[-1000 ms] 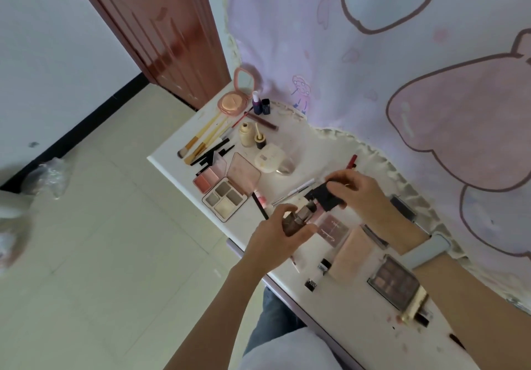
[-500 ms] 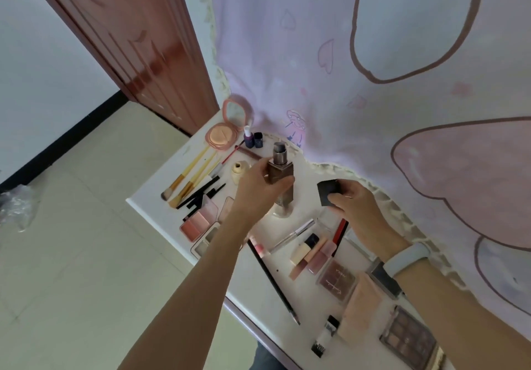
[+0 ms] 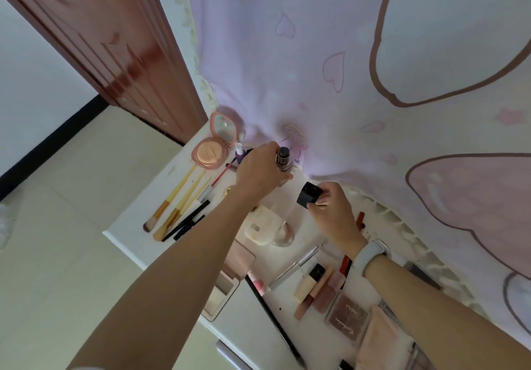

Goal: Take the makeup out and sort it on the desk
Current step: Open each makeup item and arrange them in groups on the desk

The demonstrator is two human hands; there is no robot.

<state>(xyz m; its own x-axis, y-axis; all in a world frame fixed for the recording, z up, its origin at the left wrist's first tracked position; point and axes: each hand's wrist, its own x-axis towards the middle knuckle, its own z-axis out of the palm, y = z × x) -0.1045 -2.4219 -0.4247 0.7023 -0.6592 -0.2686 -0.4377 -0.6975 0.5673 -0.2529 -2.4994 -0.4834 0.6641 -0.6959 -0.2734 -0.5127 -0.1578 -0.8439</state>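
I see bare surface (image 3: 244, 309) near the front edge; farther back, brushes (image 3: 178, 206), the open compact (image 3: 209, 151) and hanging cloth (image 3: 316, 82) crowd my hands' path.

Bright, even daylight fills the view, and shadows on the desk (image 3: 138, 234) are soft and faint. The door (image 3: 115, 53) carries a glossy sheen. Wide-angle bending curves lines away from the desk, and the picture is slightly soft overall.

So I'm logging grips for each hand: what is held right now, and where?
Left hand grips the brown bottle around its body. Right hand pinches the black cap at its lower edge.
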